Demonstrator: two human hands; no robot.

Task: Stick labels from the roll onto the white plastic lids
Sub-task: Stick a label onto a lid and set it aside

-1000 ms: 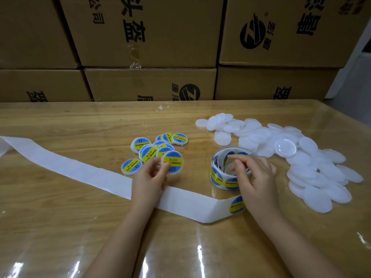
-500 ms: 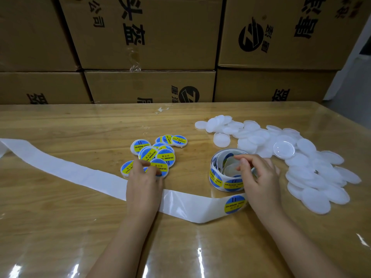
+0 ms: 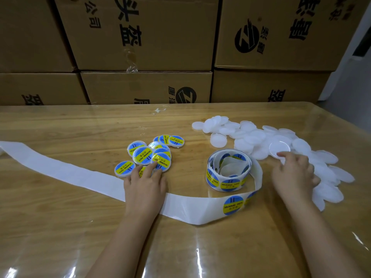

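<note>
Backing strip (image 3: 186, 207) runs in front of the label roll (image 3: 228, 171), with the next label (image 3: 233, 205) ready to peel. Left of the roll, the left hand (image 3: 144, 181) lies flat on the labelled lids (image 3: 142, 155), likely adding one. Right of it, the right hand (image 3: 293, 173) is on the blank lids (image 3: 249, 137) for another. Whether it grips one I cannot tell.
</note>
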